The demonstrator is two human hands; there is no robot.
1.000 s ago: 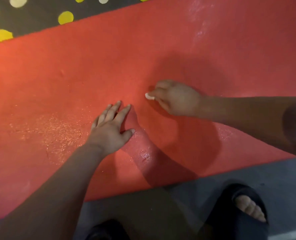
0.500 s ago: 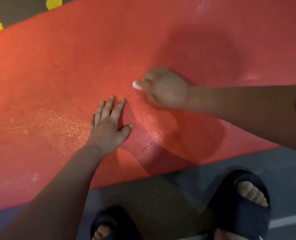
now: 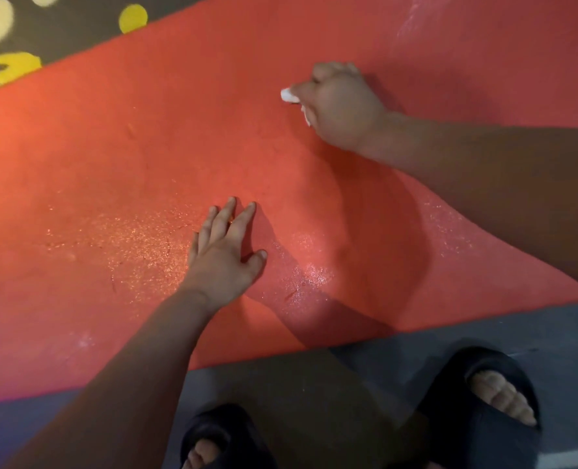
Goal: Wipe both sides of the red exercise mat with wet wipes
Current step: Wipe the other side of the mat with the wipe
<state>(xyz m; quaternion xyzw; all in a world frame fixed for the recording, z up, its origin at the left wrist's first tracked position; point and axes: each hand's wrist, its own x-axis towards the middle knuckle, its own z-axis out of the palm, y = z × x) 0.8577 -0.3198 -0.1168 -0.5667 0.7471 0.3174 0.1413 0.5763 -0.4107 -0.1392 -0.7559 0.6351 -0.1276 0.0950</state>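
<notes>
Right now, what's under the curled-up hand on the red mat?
A white wet wipe pokes out from under the right hand, which grips it against the red mat. Only the wipe's edge shows; the rest is covered by the hand.

The flat red exercise mat (image 3: 111,147) lies spread on the floor and fills most of the frame. Its grainy surface glistens wet around the centre and shows small dents and scratches. A crumpled white wet wipe (image 3: 287,95), at upper centre, pokes out of the right hand (image 3: 343,106) and touches the mat.
</notes>
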